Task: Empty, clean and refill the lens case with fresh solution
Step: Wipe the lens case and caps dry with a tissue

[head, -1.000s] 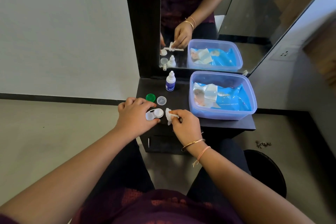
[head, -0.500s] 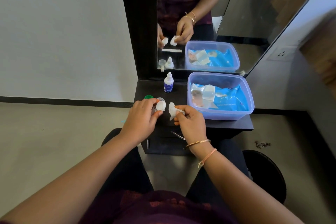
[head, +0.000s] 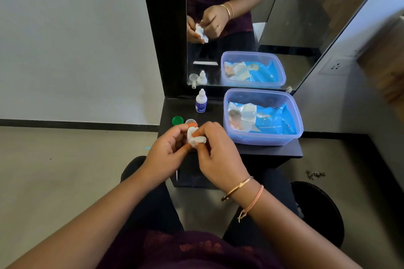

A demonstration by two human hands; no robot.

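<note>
My left hand holds the white lens case above the front edge of the small black table. Most of the case is hidden by fingers. My right hand presses a crumpled white wipe against the case. A green cap and a clear cap lie on the table just behind my hands. The small white solution bottle with a blue label stands upright near the mirror.
A translucent blue tub holding a blue pack of wet wipes fills the table's right side. A mirror rises behind the table. A dark round stool stands on the floor at right.
My left hand lifted the lens case off the table. Both hands then came together, and the wipe now touches the case.
</note>
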